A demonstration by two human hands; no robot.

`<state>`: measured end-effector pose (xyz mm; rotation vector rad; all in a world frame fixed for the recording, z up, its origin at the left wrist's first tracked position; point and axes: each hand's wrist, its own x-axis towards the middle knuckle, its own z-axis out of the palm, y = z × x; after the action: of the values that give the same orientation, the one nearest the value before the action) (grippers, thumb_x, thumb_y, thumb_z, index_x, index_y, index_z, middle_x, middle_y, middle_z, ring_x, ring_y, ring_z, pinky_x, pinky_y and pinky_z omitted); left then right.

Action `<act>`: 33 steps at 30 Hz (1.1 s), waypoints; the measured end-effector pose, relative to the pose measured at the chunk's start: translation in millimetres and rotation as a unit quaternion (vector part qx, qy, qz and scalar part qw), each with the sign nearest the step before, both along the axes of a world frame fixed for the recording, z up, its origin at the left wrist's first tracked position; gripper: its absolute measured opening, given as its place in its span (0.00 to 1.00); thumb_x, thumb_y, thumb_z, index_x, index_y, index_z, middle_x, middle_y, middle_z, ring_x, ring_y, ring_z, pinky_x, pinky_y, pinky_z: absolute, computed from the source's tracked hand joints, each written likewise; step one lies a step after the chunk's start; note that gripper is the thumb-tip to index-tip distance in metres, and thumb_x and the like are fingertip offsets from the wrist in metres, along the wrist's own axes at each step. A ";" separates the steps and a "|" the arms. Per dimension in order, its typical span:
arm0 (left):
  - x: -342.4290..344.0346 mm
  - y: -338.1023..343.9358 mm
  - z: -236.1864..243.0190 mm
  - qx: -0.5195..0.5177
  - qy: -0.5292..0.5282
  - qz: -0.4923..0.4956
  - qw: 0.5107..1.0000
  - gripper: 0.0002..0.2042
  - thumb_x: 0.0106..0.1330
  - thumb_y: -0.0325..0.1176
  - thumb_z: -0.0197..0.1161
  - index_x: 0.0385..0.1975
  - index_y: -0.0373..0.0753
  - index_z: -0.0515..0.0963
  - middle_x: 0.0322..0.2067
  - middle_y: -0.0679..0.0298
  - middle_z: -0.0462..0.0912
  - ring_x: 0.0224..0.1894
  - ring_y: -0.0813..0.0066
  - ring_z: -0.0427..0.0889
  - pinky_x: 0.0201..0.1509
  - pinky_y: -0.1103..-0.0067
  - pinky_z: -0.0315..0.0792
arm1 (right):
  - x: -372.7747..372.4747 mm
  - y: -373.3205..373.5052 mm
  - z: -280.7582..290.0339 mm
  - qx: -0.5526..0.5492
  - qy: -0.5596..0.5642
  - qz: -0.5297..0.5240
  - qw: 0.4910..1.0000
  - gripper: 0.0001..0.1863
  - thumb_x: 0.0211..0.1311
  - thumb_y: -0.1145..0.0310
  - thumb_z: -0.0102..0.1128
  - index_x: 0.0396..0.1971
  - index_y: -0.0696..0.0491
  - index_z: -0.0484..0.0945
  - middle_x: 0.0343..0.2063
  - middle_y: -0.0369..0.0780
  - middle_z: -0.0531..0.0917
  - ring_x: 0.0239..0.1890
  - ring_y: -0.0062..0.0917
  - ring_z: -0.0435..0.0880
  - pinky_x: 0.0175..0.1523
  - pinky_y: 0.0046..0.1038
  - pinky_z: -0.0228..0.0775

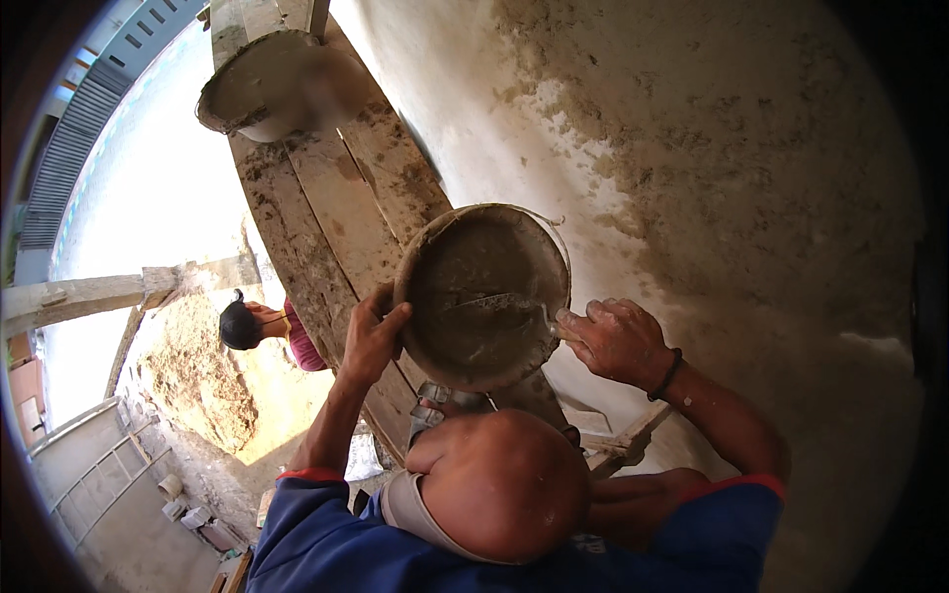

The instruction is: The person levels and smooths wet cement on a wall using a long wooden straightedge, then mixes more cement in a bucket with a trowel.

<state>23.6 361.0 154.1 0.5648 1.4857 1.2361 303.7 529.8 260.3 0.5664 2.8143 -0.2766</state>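
A round bucket (432, 234) of wet grey mortar (479, 262) tilts toward me above the planks, its wire handle lying against the far right side. At the bucket's left rim my left hand (372, 338) is closed, thumb on the edge and fingers round the outside. My right hand (618, 344) is closed round the handle of a trowel (491, 302) at the bucket's right side. The trowel's blade rests in the mortar, partly coated by it. My bent knee is just below the bucket.
Mortar-spattered wooden planks (331, 212) form a raised platform, with another mortar-filled tub (215, 99) at its far end. A partly plastered wall (712, 188) rises on the right. Below, left of the planks, is another person (267, 326). A wooden beam (79, 301) crosses the left.
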 end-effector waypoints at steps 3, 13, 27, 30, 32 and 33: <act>-0.3 1.7 -1.0 0.007 0.015 -0.011 1.000 0.18 0.65 0.35 0.58 0.50 0.29 0.72 0.22 0.67 0.76 0.15 0.86 0.69 0.16 0.85 0.62 | -20.9 12.1 25.7 0.114 0.010 -0.005 0.993 0.13 0.60 0.61 0.54 0.44 0.45 0.79 0.26 0.40 0.79 0.29 0.35 0.79 0.36 0.36 0.72; -0.4 -1.1 0.2 0.016 0.056 0.013 0.998 0.17 0.65 0.38 0.58 0.45 0.30 0.73 0.20 0.71 0.73 0.15 0.88 0.66 0.15 0.85 0.60 | -111.4 7.5 -34.8 0.243 -0.142 0.116 0.953 0.06 0.51 0.69 0.56 0.28 0.50 0.81 0.25 0.39 0.82 0.29 0.27 0.83 0.28 0.31 0.69; 1.1 -10.1 -31.2 0.054 0.127 0.028 0.990 0.18 0.59 0.33 0.59 0.45 0.28 0.74 0.37 0.51 0.81 0.42 0.65 0.79 0.48 0.70 0.71 | -73.8 22.3 -34.2 -0.229 -0.181 0.041 0.955 0.21 0.51 0.56 0.62 0.41 0.56 0.79 0.32 0.51 0.83 0.39 0.48 0.81 0.44 0.42 0.74; -2.2 -10.2 -30.0 0.060 0.117 0.013 0.991 0.19 0.60 0.33 0.59 0.48 0.28 0.73 0.38 0.54 0.81 0.42 0.72 0.78 0.48 0.73 0.71 | -55.2 23.4 -32.9 -0.311 -0.075 -0.059 0.946 0.23 0.51 0.57 0.63 0.44 0.55 0.79 0.34 0.50 0.83 0.38 0.46 0.82 0.44 0.40 0.74; -3.1 -8.2 -30.7 0.069 0.087 0.013 0.994 0.19 0.60 0.33 0.59 0.48 0.28 0.73 0.37 0.54 0.81 0.42 0.73 0.78 0.48 0.73 0.71 | -45.7 21.2 -24.4 -0.279 -0.022 -0.088 0.956 0.24 0.51 0.57 0.65 0.46 0.54 0.79 0.34 0.48 0.83 0.37 0.44 0.82 0.42 0.38 0.75; -3.7 -9.3 -32.3 0.067 0.092 0.014 0.993 0.19 0.60 0.33 0.59 0.48 0.28 0.73 0.38 0.55 0.81 0.42 0.73 0.77 0.48 0.73 0.71 | -37.5 15.9 -24.6 -0.277 -0.023 -0.089 0.957 0.24 0.51 0.57 0.65 0.46 0.54 0.79 0.34 0.48 0.83 0.37 0.44 0.82 0.42 0.38 0.75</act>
<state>19.9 351.7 121.8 0.7670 1.5741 1.3421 266.2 545.8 235.6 0.6710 2.4693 -1.0272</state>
